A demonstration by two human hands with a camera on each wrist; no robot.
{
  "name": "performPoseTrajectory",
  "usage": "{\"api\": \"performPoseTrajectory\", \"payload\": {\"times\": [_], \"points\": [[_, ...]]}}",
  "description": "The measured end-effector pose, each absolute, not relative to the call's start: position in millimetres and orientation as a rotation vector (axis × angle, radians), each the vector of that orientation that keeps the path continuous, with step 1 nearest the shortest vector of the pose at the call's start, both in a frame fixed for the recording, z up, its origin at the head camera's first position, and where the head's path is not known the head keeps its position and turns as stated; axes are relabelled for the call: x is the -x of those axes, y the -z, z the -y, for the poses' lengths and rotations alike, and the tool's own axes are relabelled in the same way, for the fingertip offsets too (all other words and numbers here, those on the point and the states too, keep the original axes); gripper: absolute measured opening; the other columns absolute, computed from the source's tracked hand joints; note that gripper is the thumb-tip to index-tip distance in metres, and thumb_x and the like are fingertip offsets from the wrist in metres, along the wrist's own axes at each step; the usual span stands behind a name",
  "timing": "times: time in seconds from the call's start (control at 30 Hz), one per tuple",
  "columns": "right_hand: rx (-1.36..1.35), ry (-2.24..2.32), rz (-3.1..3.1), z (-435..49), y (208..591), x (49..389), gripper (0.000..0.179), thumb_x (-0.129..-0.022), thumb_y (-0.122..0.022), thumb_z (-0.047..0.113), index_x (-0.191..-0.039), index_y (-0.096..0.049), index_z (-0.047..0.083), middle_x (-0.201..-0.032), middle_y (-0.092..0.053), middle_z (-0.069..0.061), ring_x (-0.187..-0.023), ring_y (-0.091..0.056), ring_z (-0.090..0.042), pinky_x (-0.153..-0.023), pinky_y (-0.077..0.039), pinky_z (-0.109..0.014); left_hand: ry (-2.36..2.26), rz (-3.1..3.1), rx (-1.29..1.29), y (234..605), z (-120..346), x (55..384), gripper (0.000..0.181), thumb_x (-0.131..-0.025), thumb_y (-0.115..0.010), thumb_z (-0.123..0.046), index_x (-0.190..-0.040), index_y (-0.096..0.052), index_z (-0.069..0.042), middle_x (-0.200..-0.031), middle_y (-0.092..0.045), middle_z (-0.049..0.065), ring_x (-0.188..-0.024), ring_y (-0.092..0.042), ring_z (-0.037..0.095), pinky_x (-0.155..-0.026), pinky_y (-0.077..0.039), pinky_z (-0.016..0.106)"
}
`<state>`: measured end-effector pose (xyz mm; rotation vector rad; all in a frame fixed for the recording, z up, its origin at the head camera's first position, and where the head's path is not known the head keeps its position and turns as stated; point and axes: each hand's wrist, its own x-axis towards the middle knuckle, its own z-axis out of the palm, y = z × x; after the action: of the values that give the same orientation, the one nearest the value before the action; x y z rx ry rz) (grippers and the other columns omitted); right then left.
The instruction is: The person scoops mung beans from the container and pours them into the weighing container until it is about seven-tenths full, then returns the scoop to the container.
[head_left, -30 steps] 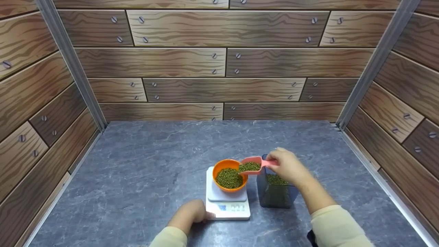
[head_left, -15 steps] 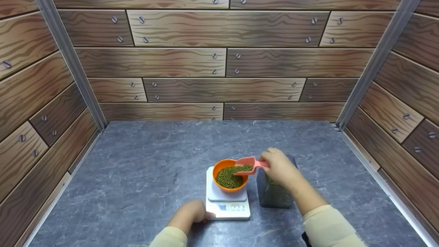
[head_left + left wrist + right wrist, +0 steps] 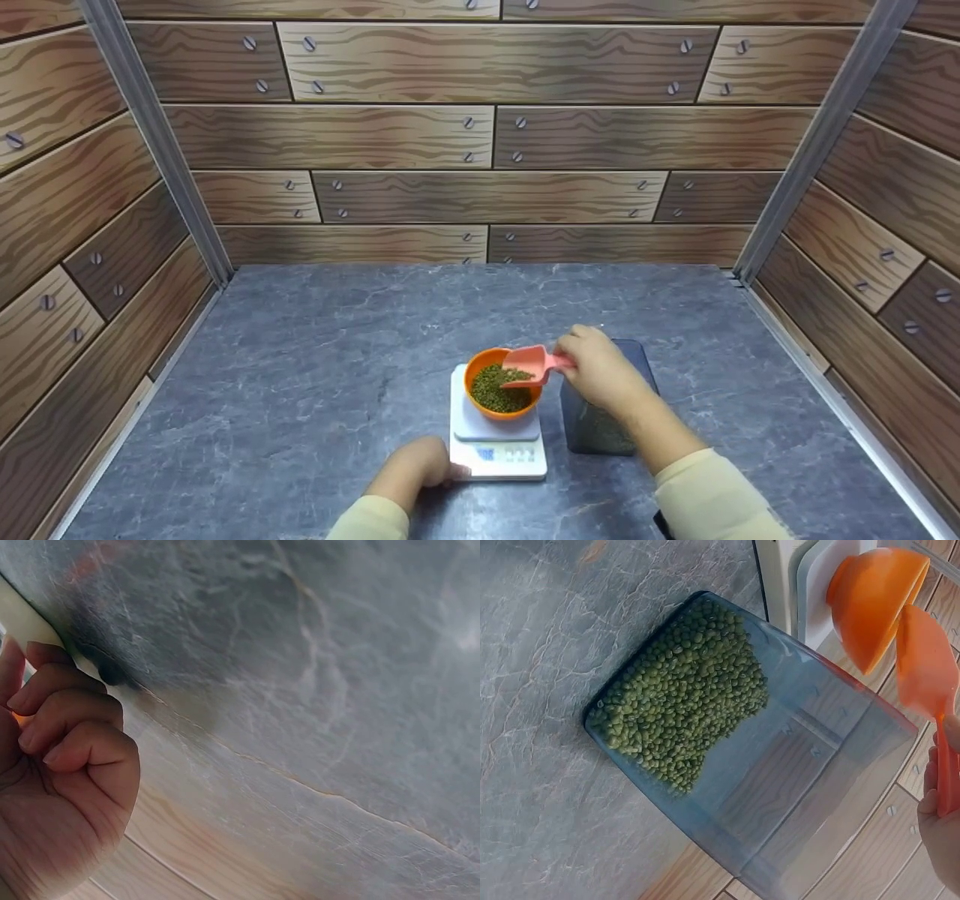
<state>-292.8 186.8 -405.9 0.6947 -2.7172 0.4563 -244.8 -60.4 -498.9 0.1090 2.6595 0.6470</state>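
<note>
While in the right hand's closed grip (image 3: 600, 373), pink scoop (image 3: 532, 365) lengthwise leftward over bowl (image 3: 870, 604)

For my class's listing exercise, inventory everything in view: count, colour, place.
Walls: 3, brown, back and sides
Posts: 2, grey, back corners
Table: 1, grey, between walls
Scale: 1, white, on table
Bowl: 1, orange, on scale
Tub: 1, bluish, right of scale
Scoop: 1, pink, at bowl
Beans: uncountable, green, in bowl, scoop, tub
Sleeves: 2, cream, table's near side
Item: 1, black, unclear, by right sleeve
Left hand: 1, bare, at scale's corner
Right hand: 1, bare, holding scoop
</note>
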Motion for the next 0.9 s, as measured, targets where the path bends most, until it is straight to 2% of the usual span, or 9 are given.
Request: {"api": "performPoseTrajectory", "payload": {"times": [0.57, 0.9], "points": [[-0.778, -0.379, 2.652, -197.9, 391.1, 288.4, 0.012, -0.069, -0.073, 0.003, -0.077, -0.064, 0.008, -0.075, -0.053, 0.0, -0.075, -0.051, -0.021, -0.069, -0.045, -0.036, -0.684, -2.649, -0.071, 499.5, 61.0, 244.8, 0.039, -0.077, -0.07, -0.038, -0.062, -0.056, -0.005, -0.061, -0.051, 0.006, -0.061, -0.048, 0.022, -0.069, -0.045, 0.039], [-0.687, -0.452, 2.677, -246.8, 341.7, 279.8, 0.01, -0.069, -0.072, 0.0, -0.077, -0.066, 0.004, -0.073, -0.056, -0.003, -0.071, -0.052, -0.02, -0.068, -0.046, -0.04, -0.648, -2.658, -0.07, 498.2, 60.1, 244.5, 0.04, -0.077, -0.069, -0.039, -0.063, -0.055, -0.004, -0.063, -0.049, 0.008, -0.063, -0.045, 0.023, -0.071, -0.045, 0.041]]}}
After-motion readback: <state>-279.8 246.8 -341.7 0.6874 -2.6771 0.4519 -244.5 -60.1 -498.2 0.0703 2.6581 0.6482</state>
